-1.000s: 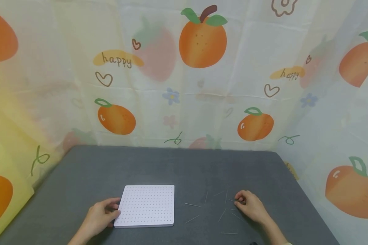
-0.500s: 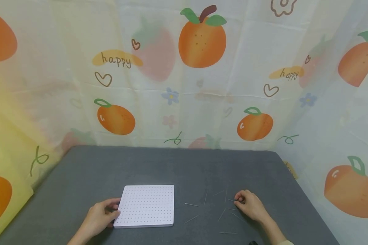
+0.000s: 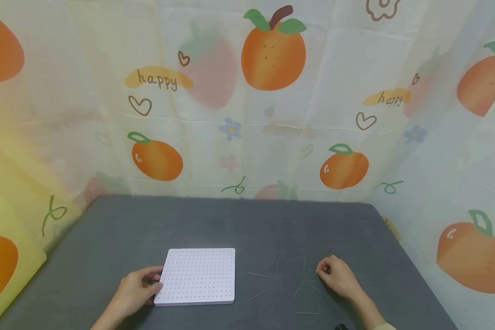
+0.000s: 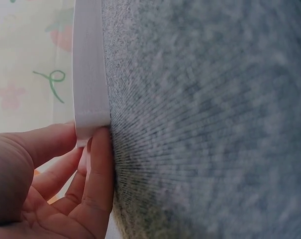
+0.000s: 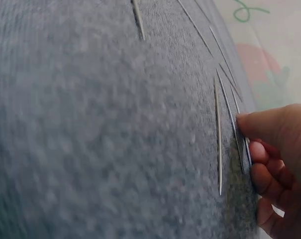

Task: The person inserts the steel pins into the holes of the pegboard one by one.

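A white square board (image 3: 195, 277) dotted with rows of small holes lies flat on the grey table. At its left edge my left hand (image 3: 132, 291) grips it, thumb on the upper edge and fingers against the side and underside; the left wrist view shows the board's edge (image 4: 90, 64) close up. To the right, my right hand (image 3: 340, 277) is down at the tabletop, thumb and index finger pinching a thin metal needle (image 5: 235, 102). Fingers partly hide that needle. Several similar needles lie scattered beside it, one of them (image 5: 219, 134) just left of the hand.
Loose needles, among them one (image 3: 259, 275) near the board and one (image 3: 307, 313) at the front, lie at various angles. A small black object (image 3: 341, 327) shows at the bottom edge. A fruit-print curtain (image 3: 272, 151) hangs behind and beside the grey table (image 3: 247, 224).
My right thumb and index finger have drawn closer together at the needle. The left hand and the board stay where they were.
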The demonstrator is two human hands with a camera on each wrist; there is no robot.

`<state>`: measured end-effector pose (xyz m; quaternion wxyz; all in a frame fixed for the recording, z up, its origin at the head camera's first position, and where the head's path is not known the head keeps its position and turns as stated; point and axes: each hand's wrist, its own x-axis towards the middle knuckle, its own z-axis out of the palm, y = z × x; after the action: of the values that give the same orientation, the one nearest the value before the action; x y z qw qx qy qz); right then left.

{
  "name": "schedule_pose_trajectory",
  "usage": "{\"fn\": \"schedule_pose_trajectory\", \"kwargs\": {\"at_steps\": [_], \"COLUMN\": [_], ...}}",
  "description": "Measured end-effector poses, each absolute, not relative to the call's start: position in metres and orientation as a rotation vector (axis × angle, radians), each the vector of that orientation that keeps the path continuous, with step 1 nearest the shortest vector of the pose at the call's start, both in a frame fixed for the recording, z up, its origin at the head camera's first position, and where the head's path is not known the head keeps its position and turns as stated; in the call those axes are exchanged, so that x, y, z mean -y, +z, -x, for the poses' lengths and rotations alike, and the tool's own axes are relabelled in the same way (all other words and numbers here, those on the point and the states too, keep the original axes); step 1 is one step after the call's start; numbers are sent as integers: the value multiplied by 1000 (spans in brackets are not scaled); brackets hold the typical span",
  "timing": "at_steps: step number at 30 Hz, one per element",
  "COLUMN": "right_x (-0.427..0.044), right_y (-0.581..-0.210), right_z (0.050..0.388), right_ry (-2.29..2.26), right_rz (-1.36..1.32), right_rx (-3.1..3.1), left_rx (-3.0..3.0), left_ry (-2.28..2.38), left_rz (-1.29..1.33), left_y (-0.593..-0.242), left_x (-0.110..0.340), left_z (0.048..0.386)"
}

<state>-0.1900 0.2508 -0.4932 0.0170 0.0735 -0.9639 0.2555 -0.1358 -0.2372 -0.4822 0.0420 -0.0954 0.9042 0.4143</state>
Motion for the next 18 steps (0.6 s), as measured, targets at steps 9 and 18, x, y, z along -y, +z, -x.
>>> {"fn": "schedule_pose_trajectory", "kwargs": {"at_steps": [9,18], "right_x": [-254,-247], "right_y": [-492,-484], "right_z": [190,193], "right_ry": [879,949], "right_rz": [-178,-188], "right_rx": [2971,2936], "left_rx": [-2755,-2745], "left_ry": [1312,1252], "left_rz": [286,298], "left_y": [-482,-479], "left_x": [236,237], "left_z": [136,137]}}
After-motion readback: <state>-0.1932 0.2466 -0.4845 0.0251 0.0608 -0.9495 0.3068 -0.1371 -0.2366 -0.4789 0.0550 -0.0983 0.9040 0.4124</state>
